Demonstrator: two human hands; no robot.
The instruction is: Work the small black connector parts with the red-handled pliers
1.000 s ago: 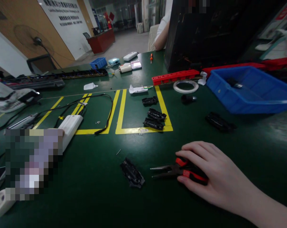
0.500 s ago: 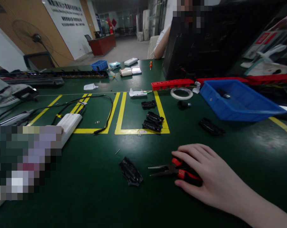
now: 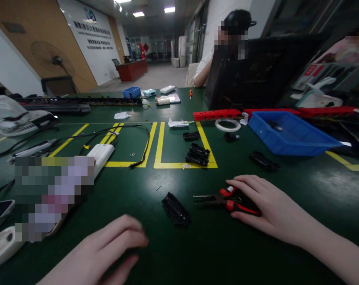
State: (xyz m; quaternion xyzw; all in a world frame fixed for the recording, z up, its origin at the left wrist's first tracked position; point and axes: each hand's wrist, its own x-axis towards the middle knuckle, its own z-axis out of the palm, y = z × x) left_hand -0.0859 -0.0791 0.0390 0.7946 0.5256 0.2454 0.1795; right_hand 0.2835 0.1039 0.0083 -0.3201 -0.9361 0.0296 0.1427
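My right hand [image 3: 265,206] has its thumb and fingers around the red and black handles of needle-nose pliers [image 3: 216,200]. The pliers' jaws are slightly apart and point left, low over the green table. In the lower left, my left hand [image 3: 116,245] hovers with fingers curved and the thumb apart, holding nothing I can see. Between the two hands lies a black plastic part [image 3: 175,209], just left of the pliers' tips and touching neither. A thin metal pin [image 3: 158,187] rests beyond it.
Similar black parts [image 3: 197,154] lie by the yellow tape, and another black part [image 3: 264,161] lies right. A blue bin [image 3: 295,138] stands behind it, beside a tape roll [image 3: 227,125]. A white power strip [image 3: 103,154] and black cable [image 3: 143,156] are left. A person sits across the table.
My left hand has come into view at the lower left. The view has tilted upward. My right hand stays at the pliers, whose handles now look more spread.
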